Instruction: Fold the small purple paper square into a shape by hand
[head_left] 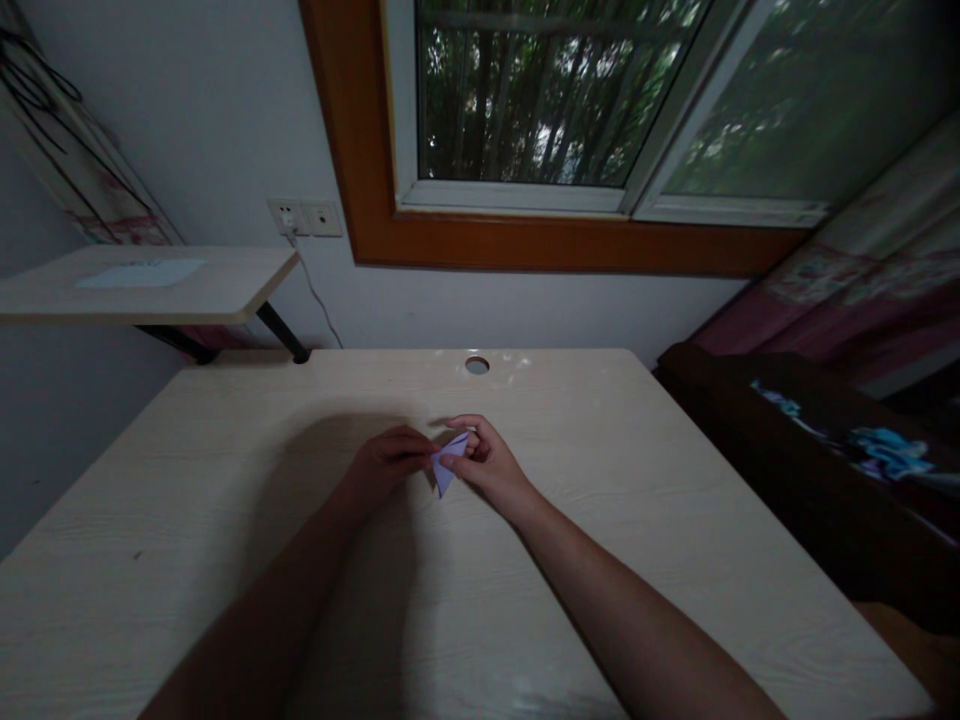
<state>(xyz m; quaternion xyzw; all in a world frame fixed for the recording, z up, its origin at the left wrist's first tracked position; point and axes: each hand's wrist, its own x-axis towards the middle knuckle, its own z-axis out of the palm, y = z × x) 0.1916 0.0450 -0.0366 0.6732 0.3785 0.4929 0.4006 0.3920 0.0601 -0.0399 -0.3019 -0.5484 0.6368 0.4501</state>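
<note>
A small piece of folded purple paper (448, 470) is held between my two hands, just above the middle of the desk (600, 590). It has a pointed, roughly triangular shape, with one tip hanging down. My left hand (390, 458) pinches its left corner between thumb and fingers. On the other side, my right hand (487, 460) grips it with the thumb across its front face, while the index finger arches over the top. The fingers behind the paper are partly hidden.
A raised shelf (270, 268) on black legs stands at the back left, with a pale sheet (141, 273) on it. A round cable hole (477, 366) lies near the desk's back edge. Beyond the right edge is a dark surface with blue cloth (889, 452).
</note>
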